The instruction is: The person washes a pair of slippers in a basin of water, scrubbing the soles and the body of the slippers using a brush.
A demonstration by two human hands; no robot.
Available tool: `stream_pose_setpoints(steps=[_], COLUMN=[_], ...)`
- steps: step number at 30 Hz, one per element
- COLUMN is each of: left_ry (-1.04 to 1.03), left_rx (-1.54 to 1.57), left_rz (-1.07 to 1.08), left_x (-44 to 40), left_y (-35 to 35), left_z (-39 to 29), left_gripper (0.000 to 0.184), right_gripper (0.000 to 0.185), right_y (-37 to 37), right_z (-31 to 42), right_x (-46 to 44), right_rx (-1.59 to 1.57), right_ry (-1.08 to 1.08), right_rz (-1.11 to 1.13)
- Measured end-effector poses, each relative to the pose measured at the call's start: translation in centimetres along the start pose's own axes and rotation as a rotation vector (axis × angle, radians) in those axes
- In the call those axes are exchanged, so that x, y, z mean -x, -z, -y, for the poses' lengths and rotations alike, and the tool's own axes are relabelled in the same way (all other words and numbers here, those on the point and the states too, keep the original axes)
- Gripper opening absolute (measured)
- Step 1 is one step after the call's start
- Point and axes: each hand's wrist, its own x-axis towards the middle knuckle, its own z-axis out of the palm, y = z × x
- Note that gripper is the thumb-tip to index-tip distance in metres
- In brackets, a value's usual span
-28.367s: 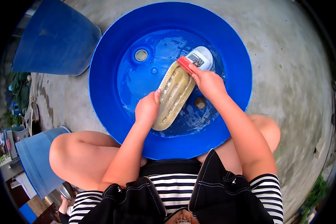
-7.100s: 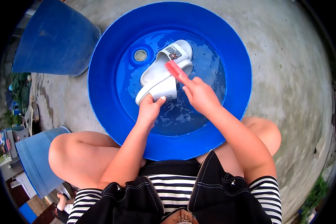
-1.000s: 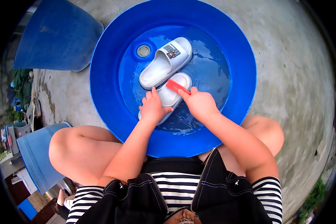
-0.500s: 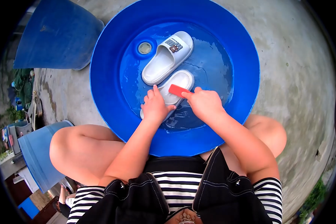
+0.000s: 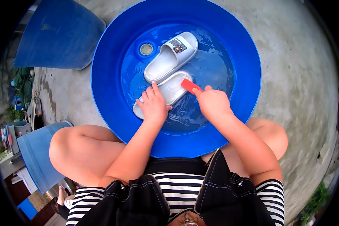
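Observation:
Two white slippers lie in shallow water in a round blue tub (image 5: 243, 71). The upper slipper (image 5: 158, 69) rests with its strap up, showing a bear figure and grey letters. Below it, the lower slipper (image 5: 169, 89) is partly covered by my left hand (image 5: 153, 105), which presses across its strap area with fingers wrapped over it and the thumb at its near edge. My right hand (image 5: 214, 102) is closed round the handle of a red brush (image 5: 190, 86). The brush head touches the lower slipper's insole near its far right end; its bristles face down, hidden.
A large blue barrel (image 5: 58, 35) stands at the upper left. A lighter blue bucket (image 5: 43, 154) is at the lower left, near my knee. Behind it, part of another person (image 5: 64, 201) shows. Concrete floor (image 5: 290, 75) surrounds the tub.
Since half a second ago, the brush and my right hand have moved right along the insole. The lower slipper has shifted slightly left with my left hand. Earlier, a slipper was held sole up.

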Motion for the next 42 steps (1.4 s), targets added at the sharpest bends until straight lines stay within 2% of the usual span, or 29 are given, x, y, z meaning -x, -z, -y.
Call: stream_pose_setpoints(steps=[3,5,7,9,12,13,15,17,18,19,22,25,28,29,31,33,35,37,39,42], left_ry=[-0.028,-0.038,-0.041,-0.035,-0.015,-0.015,-0.041,-0.036,-0.032,-0.031,-0.018,-0.029,-0.026,-0.03,-0.033,-0.009,-0.034,-0.058,-0.093,-0.1], left_rx=[-0.053,-0.044,-0.019,0.036,-0.019,-0.022,-0.013,0.015,0.044,0.047,0.071,0.003,0.031,0.08,0.132,0.111,0.079,0.043,0.131,0.157], left_rz=[-0.043,-0.018,-0.006,0.006,0.025,0.027,-0.009,0.006,0.019,0.018,0.031,0.021,0.026,0.026,0.024,0.043,0.028,0.014,0.019,0.003], left_x=[-0.2,0.0,-0.2,-0.3,-0.6,-0.6,-0.5,-0.6,-0.7,-0.8,-0.5,0.0,0.2,0.2,0.7,1.5,1.7,1.3,1.2,1.5], left_y=[-0.7,-0.6,-0.4,-0.4,-0.2,-0.2,-0.4,-0.4,-0.2,-0.1,-0.6,-1.7,-2.3,-2.6,-2.5,-2.5,-3.4,-4.7,-5.2,-4.8], left_z=[0.7,0.9,0.8,0.7,0.8,0.9,1.3,1.3,1.1,1.1,1.5,2.2,2.4,2.4,2.2,2.0,2.1,2.1,2.1,1.7], left_gripper=[0.123,0.124,0.124,0.124,0.124,0.124,0.123,0.123,0.123,0.123,0.122,0.121,0.122,0.121,0.121,0.122,0.121,0.12,0.12,0.118], right_gripper=[0.034,0.033,0.035,0.037,0.037,0.035,0.033,0.026,0.035,0.036,0.036,0.033,0.03,0.031,0.032,0.034,0.033,0.032,0.032,0.033], right_y=[-0.7,-0.8,0.1,0.2,-1.3,-1.4,-0.9,0.0,0.3,0.6,-1.9,-3.5,-3.2,-3.5,-3.2,-4.6,-5.8,-7.1,-6.8,-6.5], right_z=[2.6,1.8,0.0,-1.1,2.0,2.4,2.2,0.3,-0.4,-0.9,2.3,3.2,0.8,0.2,0.6,2.7,3.7,2.1,0.1,-0.7], right_x=[1.1,0.5,-1.0,-1.5,-0.4,0.1,-0.1,-1.3,-2.0,-2.1,-1.0,0.3,-0.8,-1.3,-0.5,1.3,2.4,1.1,0.2,0.1], right_rx=[-0.093,-0.064,-0.007,-0.028,-0.067,-0.157,-0.124,-0.094,-0.064,-0.061,-0.023,-0.199,-0.162,-0.089,-0.063,-0.068,-0.199,-0.154,-0.16,-0.126], right_ry=[0.197,0.17,-0.005,-0.008,0.104,0.217,0.207,0.101,-0.009,-0.012,0.064,0.224,0.099,-0.007,-0.04,0.064,0.212,0.185,0.051,-0.001], right_rz=[0.125,0.071,-0.053,-0.082,0.0,0.056,0.058,-0.053,-0.096,-0.119,-0.083,0.02,-0.115,-0.163,-0.176,-0.101,-0.025,-0.095,-0.207,-0.225])
